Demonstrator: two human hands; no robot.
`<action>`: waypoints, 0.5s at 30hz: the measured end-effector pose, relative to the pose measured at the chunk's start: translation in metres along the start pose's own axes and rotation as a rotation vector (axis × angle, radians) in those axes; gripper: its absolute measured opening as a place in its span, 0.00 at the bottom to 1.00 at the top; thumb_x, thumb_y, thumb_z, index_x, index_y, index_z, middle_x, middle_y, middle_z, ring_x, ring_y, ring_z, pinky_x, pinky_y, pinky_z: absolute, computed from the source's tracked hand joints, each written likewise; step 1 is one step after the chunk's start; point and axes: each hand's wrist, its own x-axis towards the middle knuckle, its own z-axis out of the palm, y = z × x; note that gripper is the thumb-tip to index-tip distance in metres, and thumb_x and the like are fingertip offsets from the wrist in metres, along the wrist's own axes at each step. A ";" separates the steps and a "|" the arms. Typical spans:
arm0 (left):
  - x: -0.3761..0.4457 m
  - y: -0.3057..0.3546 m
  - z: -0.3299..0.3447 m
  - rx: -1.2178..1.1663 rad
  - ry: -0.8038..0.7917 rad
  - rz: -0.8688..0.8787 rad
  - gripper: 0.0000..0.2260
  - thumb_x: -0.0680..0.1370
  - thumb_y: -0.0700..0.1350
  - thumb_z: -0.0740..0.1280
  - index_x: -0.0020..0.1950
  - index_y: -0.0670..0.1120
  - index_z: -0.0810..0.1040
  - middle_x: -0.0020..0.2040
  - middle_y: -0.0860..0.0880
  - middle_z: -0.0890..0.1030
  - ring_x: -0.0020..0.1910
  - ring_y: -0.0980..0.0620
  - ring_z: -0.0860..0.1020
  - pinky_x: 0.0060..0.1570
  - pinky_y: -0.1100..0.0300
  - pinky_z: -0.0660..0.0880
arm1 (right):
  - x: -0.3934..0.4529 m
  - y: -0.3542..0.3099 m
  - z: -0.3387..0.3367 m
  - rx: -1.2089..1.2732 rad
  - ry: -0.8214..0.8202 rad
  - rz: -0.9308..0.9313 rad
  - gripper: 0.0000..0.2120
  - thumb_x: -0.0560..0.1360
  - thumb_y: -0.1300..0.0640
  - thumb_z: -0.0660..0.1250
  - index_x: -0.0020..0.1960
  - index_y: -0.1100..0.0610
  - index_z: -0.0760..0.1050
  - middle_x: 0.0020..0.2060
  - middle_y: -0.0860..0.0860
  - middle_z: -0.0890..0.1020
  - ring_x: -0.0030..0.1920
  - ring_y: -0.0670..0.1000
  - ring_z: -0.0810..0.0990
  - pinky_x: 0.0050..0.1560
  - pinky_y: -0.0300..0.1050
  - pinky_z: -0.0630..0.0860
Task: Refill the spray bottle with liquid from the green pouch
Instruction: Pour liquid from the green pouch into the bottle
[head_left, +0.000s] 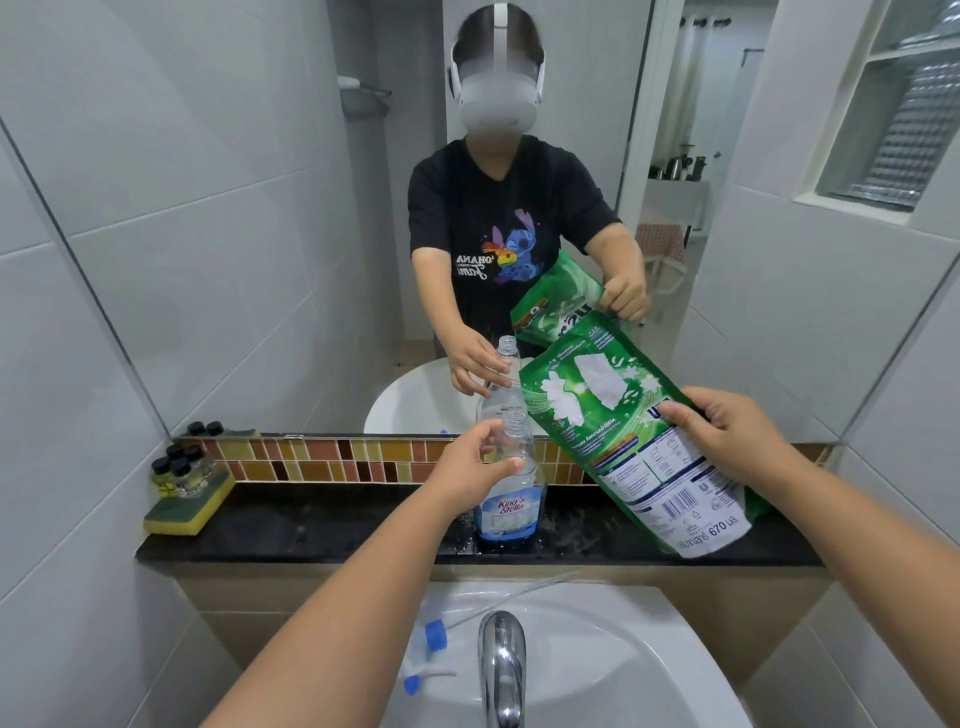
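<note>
The spray bottle (511, 488) stands upright at the centre of the frame on the black ledge (322, 525), its threaded neck uncapped and open. It is clear, with a blue and white label low on its body; liquid shows in its lower part, though the level is hard to tell. The left hand (472, 465) curls thumb and fingers round the bottle's neck and shoulder. Just right of it, the green pouch (639, 441) is tilted, upper end leaning toward the bottle's mouth without touching it, white lower end hanging past the ledge's front edge at right of centre. The right hand (727, 441) grips the pouch's right side, fingers wrapped over its face.

Left of the bottle the ledge runs bare as far as a yellow and green sponge (187, 506) at its left end, which carries small black-capped jars (179, 470). Below, in the white sink (623, 654), the removed spray head (426, 654) with its blue parts and long clear tube lies left of the chrome tap (501, 665). A mirror (234, 208) rises behind the tiled strip.
</note>
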 end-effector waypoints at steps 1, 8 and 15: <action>0.001 0.000 -0.001 0.000 -0.012 -0.004 0.25 0.72 0.52 0.74 0.67 0.57 0.72 0.62 0.57 0.77 0.63 0.55 0.73 0.53 0.57 0.69 | -0.002 0.000 0.000 0.022 0.014 0.007 0.10 0.78 0.50 0.64 0.43 0.53 0.80 0.35 0.48 0.85 0.37 0.49 0.83 0.38 0.49 0.77; 0.005 0.005 -0.015 -0.089 -0.065 -0.069 0.27 0.69 0.51 0.78 0.63 0.62 0.69 0.60 0.58 0.77 0.64 0.52 0.73 0.63 0.47 0.71 | -0.021 -0.002 0.008 0.352 0.193 -0.006 0.11 0.76 0.45 0.64 0.45 0.51 0.80 0.39 0.48 0.87 0.39 0.49 0.85 0.36 0.44 0.80; -0.019 0.055 -0.047 -0.194 0.236 0.143 0.20 0.71 0.55 0.75 0.60 0.64 0.75 0.56 0.64 0.79 0.59 0.61 0.75 0.59 0.53 0.74 | -0.036 -0.014 0.034 0.716 0.346 -0.001 0.12 0.78 0.51 0.63 0.49 0.58 0.80 0.45 0.58 0.86 0.47 0.58 0.85 0.44 0.53 0.83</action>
